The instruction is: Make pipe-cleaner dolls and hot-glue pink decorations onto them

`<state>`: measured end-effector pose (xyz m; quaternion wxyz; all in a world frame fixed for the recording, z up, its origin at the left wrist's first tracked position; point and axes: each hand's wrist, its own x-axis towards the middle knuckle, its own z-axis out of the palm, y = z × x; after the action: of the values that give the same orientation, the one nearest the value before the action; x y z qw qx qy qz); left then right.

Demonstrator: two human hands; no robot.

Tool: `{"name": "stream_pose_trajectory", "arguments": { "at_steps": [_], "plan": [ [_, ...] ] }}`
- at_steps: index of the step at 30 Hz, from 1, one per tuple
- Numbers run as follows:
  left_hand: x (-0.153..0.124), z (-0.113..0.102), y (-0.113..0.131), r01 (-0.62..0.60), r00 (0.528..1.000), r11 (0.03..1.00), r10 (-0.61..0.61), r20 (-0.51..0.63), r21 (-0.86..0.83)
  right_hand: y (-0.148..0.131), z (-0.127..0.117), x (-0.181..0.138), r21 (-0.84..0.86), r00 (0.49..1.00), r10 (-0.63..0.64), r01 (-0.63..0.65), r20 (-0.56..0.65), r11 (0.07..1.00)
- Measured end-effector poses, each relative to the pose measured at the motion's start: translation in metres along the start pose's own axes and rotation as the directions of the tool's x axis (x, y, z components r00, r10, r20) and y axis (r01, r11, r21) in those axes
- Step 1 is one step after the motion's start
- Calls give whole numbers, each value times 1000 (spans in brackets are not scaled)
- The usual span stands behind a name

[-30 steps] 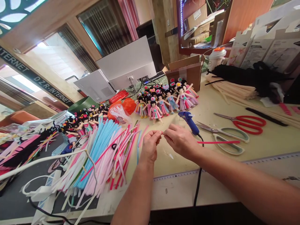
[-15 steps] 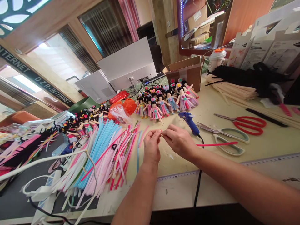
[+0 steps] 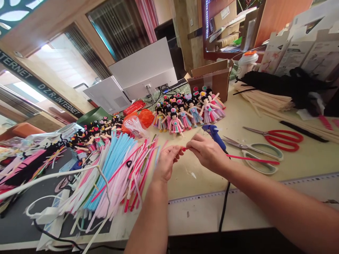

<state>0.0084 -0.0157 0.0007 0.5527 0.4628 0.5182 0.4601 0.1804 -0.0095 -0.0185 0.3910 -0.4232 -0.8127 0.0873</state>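
A red pipe cleaner (image 3: pixel 256 159) runs from my fingers beneath my right wrist and out to the right. My left hand (image 3: pixel 165 162) pinches its end, where a small red curled bit shows at the fingertips. Close beside it, my right hand (image 3: pixel 205 153) is closed with thumb and fingers on the same pipe cleaner. Both hands are just above the table, in front of a group of small pipe-cleaner dolls (image 3: pixel 176 125). Behind my right hand lies a blue glue gun (image 3: pixel 215 137); its black cord passes under my forearm.
Grey-handled scissors (image 3: pixel 261 151) and red-handled scissors (image 3: pixel 284 139) lie to the right. Several coloured pipe cleaners (image 3: pixel 113 173) are heaped at left, near a white power strip (image 3: pixel 51 222). A ruler strip (image 3: pixel 196 197) runs along the front. A cardboard box (image 3: pixel 222 79) and monitor (image 3: pixel 148 67) stand behind.
My hands have moved slightly apart, the left one leftward, and more red shows between the fingertips. The pipe cleaner's free tail has shifted to the right.
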Motion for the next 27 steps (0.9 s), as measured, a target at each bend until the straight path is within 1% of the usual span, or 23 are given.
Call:
{"name": "stream_pose_trajectory", "arguments": {
  "at_steps": [2,4,8,10,15,19,27],
  "plan": [
    [0,-3,2,-4,999,997,1,39,81,0,0,0,-22,998,-42,43,38,999],
    [0,-4,3,-18,998,992,9,69,124,-1,0,-1,-42,996,-74,77,58,996],
    [-1,-4,4,-31,994,988,14,108,153,0,1,-1,-53,993,-94,98,72,994],
    [-1,-4,4,-33,994,988,17,107,150,0,1,-1,-41,994,-87,90,61,995],
    [0,2,1,-56,998,996,53,44,64,0,-1,-1,3,998,-59,59,-2,998],
    [1,10,-3,-39,999,999,39,-8,-35,-3,0,0,24,999,-42,43,-19,999],
    [2,21,-11,-72,989,992,56,-139,-106,-5,14,-2,3,998,25,-25,-59,1000]
  ]
}}
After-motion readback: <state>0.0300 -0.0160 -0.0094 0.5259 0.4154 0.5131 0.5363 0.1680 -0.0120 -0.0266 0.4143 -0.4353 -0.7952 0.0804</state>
